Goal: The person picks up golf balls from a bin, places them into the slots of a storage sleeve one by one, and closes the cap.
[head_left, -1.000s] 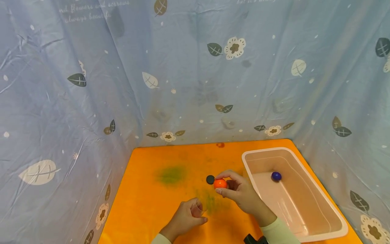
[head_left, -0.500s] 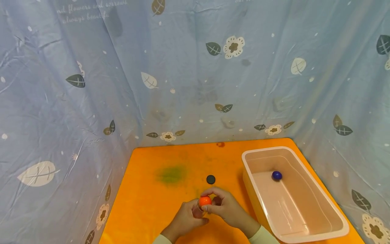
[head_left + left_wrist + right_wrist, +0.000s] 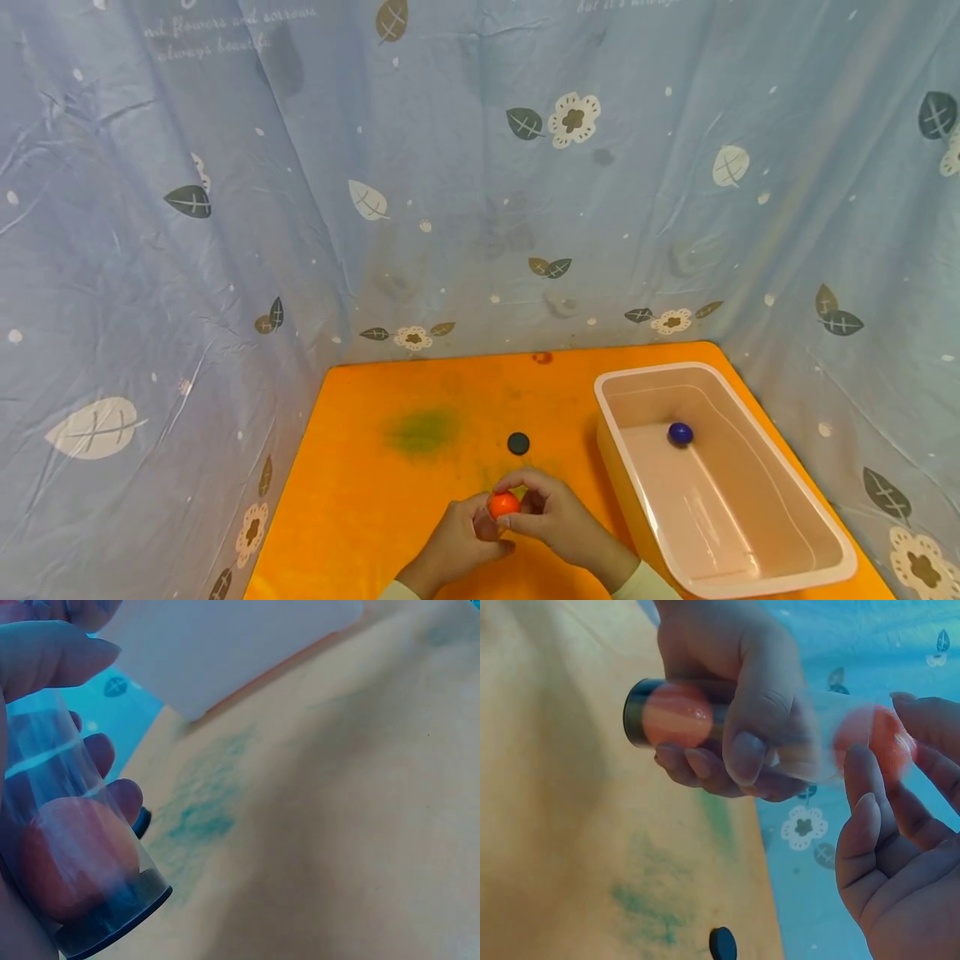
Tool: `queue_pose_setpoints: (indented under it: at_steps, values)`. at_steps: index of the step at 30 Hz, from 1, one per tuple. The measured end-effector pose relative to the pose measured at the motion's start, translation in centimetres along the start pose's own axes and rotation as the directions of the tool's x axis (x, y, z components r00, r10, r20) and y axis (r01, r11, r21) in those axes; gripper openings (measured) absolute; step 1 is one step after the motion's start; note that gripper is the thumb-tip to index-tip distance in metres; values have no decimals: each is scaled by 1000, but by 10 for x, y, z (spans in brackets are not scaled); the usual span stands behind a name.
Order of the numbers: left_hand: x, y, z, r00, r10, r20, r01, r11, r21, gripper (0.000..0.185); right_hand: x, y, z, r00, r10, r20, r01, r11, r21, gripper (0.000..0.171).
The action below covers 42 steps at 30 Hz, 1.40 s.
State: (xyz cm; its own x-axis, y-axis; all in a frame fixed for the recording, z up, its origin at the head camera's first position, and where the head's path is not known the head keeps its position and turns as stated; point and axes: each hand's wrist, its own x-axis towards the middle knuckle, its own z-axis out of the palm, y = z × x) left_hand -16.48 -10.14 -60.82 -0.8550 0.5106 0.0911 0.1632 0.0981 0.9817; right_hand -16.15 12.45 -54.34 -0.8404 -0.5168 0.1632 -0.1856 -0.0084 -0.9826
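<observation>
Right wrist view shows a clear tube [image 3: 735, 727] with a black base, gripped round its middle by the left hand [image 3: 727, 697]; one orange ball [image 3: 676, 714] sits at its bottom. The right hand [image 3: 900, 847] pinches a second orange ball [image 3: 874, 739] in its fingertips at the tube's open mouth, at 3 o'clock from the first. The balls look light, hard and smooth, likely slippery, so a fingertip pinch across the widest part suits them; the tube seems thin and rigid, best held mid-length. A black cap [image 3: 518, 443] lies at 12 o'clock from the hands on the orange table [image 3: 360, 500]; a blue ball [image 3: 680, 433] rests in the white bin [image 3: 757, 583] at 3 o'clock. Blue floral cloth [image 3: 225, 250] encloses everything.
</observation>
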Motion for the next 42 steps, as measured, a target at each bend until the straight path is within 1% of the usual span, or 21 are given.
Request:
queue_pose_setpoints:
  at_steps: [3, 6, 12, 15, 19, 22, 25, 28, 31, 36, 38, 42]
  values:
    - [-1, 1, 0, 1000, -22, -18, 23, 998, 54, 28, -1, 0, -1, 1000, 12, -5, -13, 1000, -23, 30]
    - [-3, -1, -1, 999, -41, -32, 44, 996, 81, 28, -1, 0, -2, 1000, 25, -8, -25, 999, -35, 32]
    - [-5, -4, -2, 998, -55, -27, 57, 996, 69, 28, -4, 2, -2, 999, 36, 1, -36, 999, -31, 33]
    - [-5, -5, -1, 998, -52, -28, 53, 997, 64, 28, -4, 2, -2, 999, 35, -8, -36, 999, -38, 32]
    - [-5, -5, -2, 998, -50, -27, 52, 996, 78, 29, -3, 1, -3, 999, 31, -27, -33, 998, -54, 33]
    - [-6, -5, -2, 998, -56, -25, 58, 993, 104, 29, -2, -5, -7, 999, 2, -40, -5, 997, -80, 33]
    - [-6, -4, -3, 997, -76, -24, 78, 991, 112, 28, 0, -14, -12, 998, -45, -54, 38, 993, -114, 34]
    - [-6, -4, -3, 995, -99, -27, 102, 989, 108, 27, 3, -22, -19, 995, -66, -72, 56, 990, -130, 35]
    - [-6, -4, -4, 993, -117, -33, 120, 986, 114, 26, 4, -26, -25, 992, -78, -95, 65, 989, -133, 36]
    - [-7, -6, -4, 989, -146, -28, 149, 981, 124, 25, 5, -33, -36, 985, -129, -118, 113, 984, -135, 37]
    - [-7, -7, -4, 987, -156, -31, 158, 979, 128, 24, 5, -38, -41, 983, -133, -129, 114, 983, -142, 39]
    - [-6, -8, -4, 984, -172, -40, 176, 976, 127, 24, 5, -51, -54, 980, -104, -167, 73, 981, -179, 42]
